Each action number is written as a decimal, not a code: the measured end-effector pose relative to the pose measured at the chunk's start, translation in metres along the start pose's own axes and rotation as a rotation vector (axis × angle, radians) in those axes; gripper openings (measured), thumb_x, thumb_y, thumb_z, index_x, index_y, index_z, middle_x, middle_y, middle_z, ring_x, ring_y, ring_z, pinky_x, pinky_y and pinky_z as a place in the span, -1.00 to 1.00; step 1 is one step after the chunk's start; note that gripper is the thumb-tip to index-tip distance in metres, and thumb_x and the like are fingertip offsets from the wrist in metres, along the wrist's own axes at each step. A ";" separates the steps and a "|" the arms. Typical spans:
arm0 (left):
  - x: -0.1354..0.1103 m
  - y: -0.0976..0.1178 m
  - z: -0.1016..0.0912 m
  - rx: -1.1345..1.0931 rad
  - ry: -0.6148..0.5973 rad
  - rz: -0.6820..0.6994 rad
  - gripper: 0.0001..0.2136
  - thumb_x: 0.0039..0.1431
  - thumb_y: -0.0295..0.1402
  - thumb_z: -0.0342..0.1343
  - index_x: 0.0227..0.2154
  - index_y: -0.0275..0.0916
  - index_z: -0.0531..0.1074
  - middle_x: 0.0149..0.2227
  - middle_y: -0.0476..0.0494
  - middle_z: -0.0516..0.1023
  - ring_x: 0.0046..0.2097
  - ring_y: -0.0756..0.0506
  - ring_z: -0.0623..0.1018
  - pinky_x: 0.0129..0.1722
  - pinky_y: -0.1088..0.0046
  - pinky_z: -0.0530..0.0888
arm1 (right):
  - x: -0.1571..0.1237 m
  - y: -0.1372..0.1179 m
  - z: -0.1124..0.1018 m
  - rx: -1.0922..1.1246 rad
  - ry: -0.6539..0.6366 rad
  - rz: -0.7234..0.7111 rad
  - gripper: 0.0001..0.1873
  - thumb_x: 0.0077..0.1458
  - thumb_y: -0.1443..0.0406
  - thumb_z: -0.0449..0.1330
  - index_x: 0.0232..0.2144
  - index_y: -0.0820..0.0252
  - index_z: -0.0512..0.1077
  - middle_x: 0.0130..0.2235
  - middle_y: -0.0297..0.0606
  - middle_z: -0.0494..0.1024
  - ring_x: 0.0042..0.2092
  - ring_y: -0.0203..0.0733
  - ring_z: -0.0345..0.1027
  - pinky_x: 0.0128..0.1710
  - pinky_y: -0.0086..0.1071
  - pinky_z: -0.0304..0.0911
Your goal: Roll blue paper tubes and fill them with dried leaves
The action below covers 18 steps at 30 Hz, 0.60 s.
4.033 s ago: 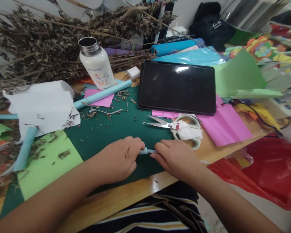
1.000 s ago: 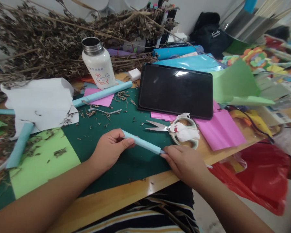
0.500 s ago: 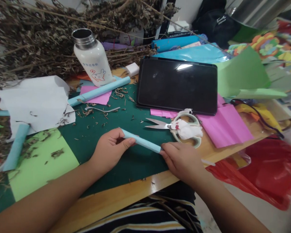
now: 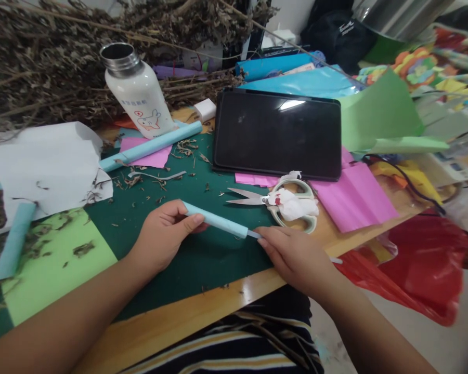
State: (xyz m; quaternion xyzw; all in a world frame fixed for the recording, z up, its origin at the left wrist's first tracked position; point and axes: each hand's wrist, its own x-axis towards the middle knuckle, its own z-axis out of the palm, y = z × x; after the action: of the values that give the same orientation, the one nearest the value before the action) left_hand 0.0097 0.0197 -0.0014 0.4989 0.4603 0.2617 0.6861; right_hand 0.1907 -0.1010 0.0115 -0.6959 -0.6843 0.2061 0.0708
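Note:
My left hand (image 4: 166,231) is closed around the far left end of a light blue paper tube (image 4: 218,221), thumb on top. A thin pale stick (image 4: 253,235) shows at the tube's right end, and my right hand (image 4: 292,254) pinches it. A short whitish tip juts out beyond the right wrist, perhaps the same stick's other end. Just above the right hand lie scissors (image 4: 249,200) with blades apart and white tissue wrapped about their handles. Under both hands is a dark green mat (image 4: 171,291).
Behind the scissors lies a black tablet (image 4: 276,135). An open white bottle (image 4: 138,98) stands left of it, near another blue paper tube (image 4: 152,148). Dried plants (image 4: 62,62) are heaped behind. Pink paper (image 4: 354,197) and a red plastic bag (image 4: 421,270) are at right.
My right hand has drawn apart from the blue tube's end, and a length of the pale stick now shows between them. The whole view has shifted slightly.

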 end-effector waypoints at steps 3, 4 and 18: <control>0.000 0.000 -0.001 0.107 -0.039 0.008 -0.80 -0.20 -0.33 0.21 -0.65 -0.28 0.29 -0.56 0.02 0.49 -0.46 0.00 0.50 -0.39 0.51 0.45 | 0.001 -0.002 0.002 -0.033 -0.001 0.023 -0.71 0.12 0.30 -0.18 -0.28 0.20 0.33 -0.37 -0.23 0.48 -0.34 -0.17 0.34 -0.45 -0.41 0.06; 0.000 0.000 -0.001 0.136 -0.045 0.014 -0.81 -0.19 -0.32 0.20 -0.64 -0.28 0.31 -0.55 0.00 0.50 -0.46 0.00 0.50 -0.40 0.52 0.45 | 0.001 -0.003 0.004 -0.051 0.009 0.031 -0.71 0.12 0.30 -0.18 -0.30 0.19 0.33 -0.38 -0.24 0.49 -0.36 -0.18 0.34 -0.47 -0.42 0.03; -0.007 0.004 0.005 0.395 -0.019 0.104 -0.85 -0.13 -0.30 0.14 -0.57 -0.28 0.36 -0.55 -0.02 0.50 -0.44 -0.03 0.47 -0.46 0.52 0.37 | 0.006 -0.006 0.017 -0.153 0.235 -0.005 -0.70 0.10 0.31 -0.16 -0.45 0.21 0.34 -0.53 -0.27 0.45 -0.53 -0.26 0.25 -0.57 -0.41 -0.19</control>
State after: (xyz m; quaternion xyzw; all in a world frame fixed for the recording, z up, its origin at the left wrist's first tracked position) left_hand 0.0115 0.0129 0.0051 0.6493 0.4697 0.1966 0.5649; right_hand 0.1787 -0.0984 -0.0031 -0.7168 -0.6869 0.0700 0.0977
